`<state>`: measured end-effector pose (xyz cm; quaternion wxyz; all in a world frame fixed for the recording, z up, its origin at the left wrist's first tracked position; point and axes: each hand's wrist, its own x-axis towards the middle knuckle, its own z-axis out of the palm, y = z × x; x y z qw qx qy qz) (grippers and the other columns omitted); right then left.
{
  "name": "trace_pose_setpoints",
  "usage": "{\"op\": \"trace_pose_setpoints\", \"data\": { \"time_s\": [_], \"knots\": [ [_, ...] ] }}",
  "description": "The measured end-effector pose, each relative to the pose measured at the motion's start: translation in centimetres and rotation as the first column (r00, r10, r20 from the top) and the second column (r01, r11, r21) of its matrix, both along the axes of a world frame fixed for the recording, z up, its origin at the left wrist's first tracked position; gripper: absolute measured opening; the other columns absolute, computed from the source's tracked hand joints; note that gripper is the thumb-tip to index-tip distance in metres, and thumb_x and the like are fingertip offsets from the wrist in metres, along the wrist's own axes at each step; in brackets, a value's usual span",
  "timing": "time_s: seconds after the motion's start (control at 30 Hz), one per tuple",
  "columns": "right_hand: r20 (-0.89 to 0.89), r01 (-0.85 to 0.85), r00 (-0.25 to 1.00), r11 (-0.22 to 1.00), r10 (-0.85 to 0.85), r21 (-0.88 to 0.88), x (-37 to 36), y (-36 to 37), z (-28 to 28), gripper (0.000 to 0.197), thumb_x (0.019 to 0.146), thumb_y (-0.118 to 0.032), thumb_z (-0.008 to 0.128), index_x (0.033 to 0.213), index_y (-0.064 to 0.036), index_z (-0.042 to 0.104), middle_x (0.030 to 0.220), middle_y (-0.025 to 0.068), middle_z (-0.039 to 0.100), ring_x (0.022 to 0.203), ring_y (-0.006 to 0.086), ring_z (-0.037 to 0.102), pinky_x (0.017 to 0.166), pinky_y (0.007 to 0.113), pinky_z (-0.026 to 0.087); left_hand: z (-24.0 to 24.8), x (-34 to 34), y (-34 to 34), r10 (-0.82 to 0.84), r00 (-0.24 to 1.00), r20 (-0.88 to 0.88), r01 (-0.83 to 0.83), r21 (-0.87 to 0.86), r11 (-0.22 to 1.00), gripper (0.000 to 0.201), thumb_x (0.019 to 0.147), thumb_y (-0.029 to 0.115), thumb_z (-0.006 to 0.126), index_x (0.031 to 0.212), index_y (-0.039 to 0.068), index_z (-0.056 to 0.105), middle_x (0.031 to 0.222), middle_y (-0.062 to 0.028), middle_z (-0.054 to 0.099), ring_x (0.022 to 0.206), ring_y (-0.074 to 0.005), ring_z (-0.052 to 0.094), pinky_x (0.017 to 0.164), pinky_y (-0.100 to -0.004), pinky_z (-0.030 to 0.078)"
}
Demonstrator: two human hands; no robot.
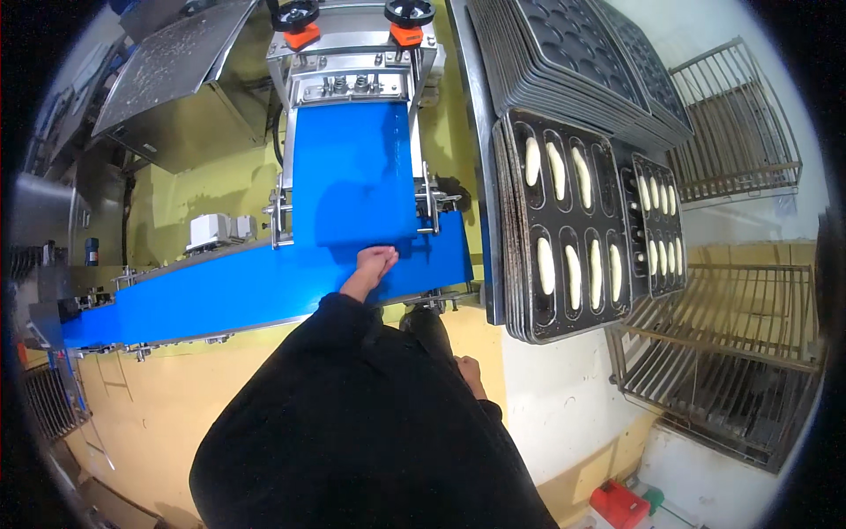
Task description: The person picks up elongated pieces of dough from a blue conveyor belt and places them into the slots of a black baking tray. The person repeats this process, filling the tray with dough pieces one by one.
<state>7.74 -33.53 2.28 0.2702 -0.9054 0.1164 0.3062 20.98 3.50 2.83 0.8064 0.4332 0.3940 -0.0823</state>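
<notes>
My left hand [375, 266] is held over a long blue conveyor belt [220, 293], close to the lower end of a second blue belt [348, 176] that comes down from the machine. Its fingers are curled closed, and nothing shows in them. Lower down, my right hand [471, 375] hangs beside my leg, partly covered by the black sleeve; its fingers are too hidden to read. To the right, a dark baking tray [564, 331] with oval hollows tops a stack. Pale, long dough pieces [545, 266] lie in most hollows; the far right hollow is bare.
Another tray [663, 286] of dough pieces lies further right. Behind rise tall stacks of moulded trays [520, 66]. The machine carries two black handwheels [410, 11]. Metal racks [731, 132] stand at the right, and a red container [619, 504] sits at the lower right.
</notes>
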Motion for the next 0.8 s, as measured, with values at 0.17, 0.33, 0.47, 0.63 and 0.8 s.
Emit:
{"op": "trace_pose_setpoints", "data": {
  "time_s": [0.17, 0.33, 0.47, 0.63, 0.8],
  "knots": [
    [-0.008, -0.052, 0.999, 0.994, 0.051, -0.092, 1.3, 1.5, 0.4, 0.043, 0.076, -0.039, 0.061, 0.065, 0.0024, 0.061, 0.065, 0.0204, 0.060, 0.064, 0.0326, 0.060, 0.061, 0.040, 0.045, 1.7, -5.9, 2.4, -0.170, 0.957, -0.236, 0.202, 0.116, 0.973, 0.022, 0.084, 0.024, 0.065, 0.074, 0.006, 0.059, 0.063, -0.0017, 0.059, 0.043, -0.0061, 0.046, 0.036, -0.0201, 0.035],
    [0.030, -0.087, 0.995, 0.991, 0.090, -0.097, 3.1, 3.1, -0.2, 0.038, 0.075, -0.037, 0.060, 0.065, -0.0007, 0.062, 0.066, 0.0173, 0.061, 0.064, 0.0308, 0.061, 0.061, 0.040, 0.046, 0.1, -8.1, 4.1, -0.089, 0.984, -0.153, 0.105, 0.097, 0.990, 0.023, 0.087, 0.028, 0.061, 0.079, 0.007, 0.059, 0.065, 0.0009, 0.057, 0.048, -0.0062, 0.048, 0.039, -0.0202, 0.038],
    [0.146, -0.111, 0.983, 0.994, 0.110, 0.000, 4.1, 4.1, -1.2, 0.031, 0.075, -0.032, 0.059, 0.065, -0.0030, 0.062, 0.066, 0.0147, 0.062, 0.066, 0.0314, 0.061, 0.064, 0.040, 0.047, -0.4, -8.6, 5.6, -0.060, 0.985, -0.159, 0.079, 0.116, 0.990, 0.020, 0.088, 0.025, 0.059, 0.081, 0.006, 0.060, 0.069, -0.0002, 0.060, 0.052, -0.0077, 0.053, 0.042, -0.0217, 0.042],
    [0.196, -0.080, 0.978, 0.997, 0.076, 0.012, 4.8, 5.3, -0.7, 0.030, 0.077, -0.031, 0.060, 0.068, -0.0035, 0.066, 0.070, 0.0149, 0.064, 0.069, 0.0314, 0.063, 0.067, 0.040, 0.048, 0.1, -9.3, 6.6, -0.020, 0.978, -0.209, 0.029, 0.038, 0.999, 0.014, 0.088, 0.021, 0.057, 0.088, 0.008, 0.060, 0.074, -0.0010, 0.062, 0.055, -0.0081, 0.054, 0.044, -0.0221, 0.044],
    [0.048, -0.181, 0.980, 0.967, 0.193, -0.179, 5.1, 5.3, -0.1, 0.044, 0.079, -0.044, 0.054, 0.072, -0.0015, 0.066, 0.072, 0.0188, 0.064, 0.072, 0.0336, 0.063, 0.067, 0.042, 0.047, -0.1, -9.2, 6.6, 0.029, 0.979, -0.203, -0.003, 0.127, 0.992, 0.014, 0.088, 0.021, 0.055, 0.095, 0.009, 0.058, 0.076, -0.0016, 0.062, 0.054, -0.0082, 0.054, 0.042, -0.0217, 0.044]
  ]
}}
